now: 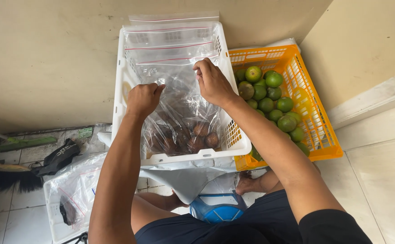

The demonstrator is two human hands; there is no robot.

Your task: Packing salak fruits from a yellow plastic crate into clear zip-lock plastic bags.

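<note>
**Bagging of brown fruit: bag loaded, top edge in hand, seal not confirmed**

The person sits over a white plastic crate [121,86] set against the wall. Inside it stands a clear zip-top bag [179,97], partly filled; several brown scaly fruits [202,135], seemingly snake fruit, lie at its bottom toward the near right corner of the crate.

The left hand [142,98] is closed in a pinch on the bag's upper left edge. The right hand [212,81] has its fingers curled and gripping the upper right edge. Both hold the plastic taut between them. Whether the zip strip is pressed shut or still apart cannot be told, as the clear film and glare hide the line.

Done, on the evidence: fruit is in the bag and the bag is upright in the crate. Left, by judgement: closing the top.

Further flat zip-top bags [172,34] are stacked at the far end of the crate, unfilled. An orange crate [319,135] just beside it on the right holds green limes [269,97], unbagged. A white tray [53,217] with more plastic lies at lower left, near a hand broom [12,178].
</note>
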